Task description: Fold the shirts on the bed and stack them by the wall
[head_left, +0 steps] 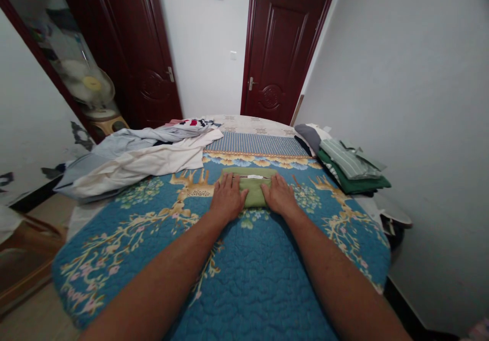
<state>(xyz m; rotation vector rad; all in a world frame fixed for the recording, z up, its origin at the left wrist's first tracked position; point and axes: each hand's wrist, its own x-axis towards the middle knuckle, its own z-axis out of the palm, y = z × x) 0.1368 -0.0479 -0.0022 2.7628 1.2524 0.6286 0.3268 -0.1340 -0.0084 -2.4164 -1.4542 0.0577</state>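
Observation:
A green garment [255, 196], folded into a small flat rectangle, lies in the middle of the quilted blue cover. A white label [254, 177] shows along its upper part, beside a dark-edged opening. My left hand [229, 196] rests palm down on the garment's left side, fingers stretched forward and thumb pointing inward. On the right side, my right hand [280, 193] presses flat in the same way, its thumb on the cloth. Neither hand is wrapped round the fabric.
Loose clothes [153, 157], white and grey, are heaped at the table's left. Folded clothes [346, 165], grey, striped and dark green, are stacked at the right edge. A wooden chair [34, 244] stands left, a fan [91, 83] behind it. The wall [420, 101] is close on the right.

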